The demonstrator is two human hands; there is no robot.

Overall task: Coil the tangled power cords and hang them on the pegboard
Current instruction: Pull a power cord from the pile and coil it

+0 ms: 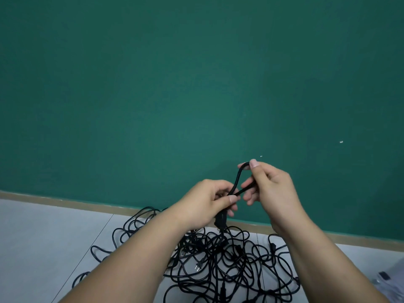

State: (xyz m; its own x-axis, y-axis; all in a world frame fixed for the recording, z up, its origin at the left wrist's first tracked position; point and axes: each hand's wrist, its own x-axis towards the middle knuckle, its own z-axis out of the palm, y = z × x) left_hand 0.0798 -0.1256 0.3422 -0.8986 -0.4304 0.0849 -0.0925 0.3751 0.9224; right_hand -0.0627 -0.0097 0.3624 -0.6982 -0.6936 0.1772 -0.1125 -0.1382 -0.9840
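A black power cord [236, 179] is bent into a small loop between my hands, held up in front of the green wall. My left hand [208, 201] grips the base of the loop, with the cord's plug end [219, 221] hanging below its fingers. My right hand [270, 185] pinches the top of the loop between thumb and forefinger. Below both forearms a large tangle of black cords [220, 265] lies on the floor, with a two-pin plug [197, 266] showing among the strands. No pegboard is in view.
A green wall [175, 84] fills most of the view and meets the pale tiled floor [43, 237] at a beige baseboard [65, 202]. Something white and dark [387, 278] lies at the lower right edge.
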